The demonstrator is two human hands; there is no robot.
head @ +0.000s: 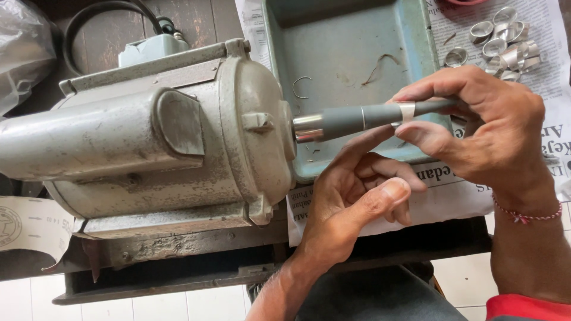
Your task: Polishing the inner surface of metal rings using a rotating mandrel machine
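Observation:
A grey electric motor [148, 137] lies on the bench with a tapered grey spindle [357, 117] sticking out to the right. A small silver ring [407, 111] sits around the spindle. My right hand [488, 131] pinches that ring between thumb and fingers. My left hand [357, 196] is below the spindle, its index finger stretched up to touch the spindle's underside near the ring, thumb raised, holding nothing.
A blue-green metal tray [410, 41] lies behind the spindle on newspaper [452, 196]. Several silver rings [505, 41] are heaped at the top right. A black cable [95, 15], a plastic bag [21, 47] and a sandpaper sheet [30, 226] lie at left.

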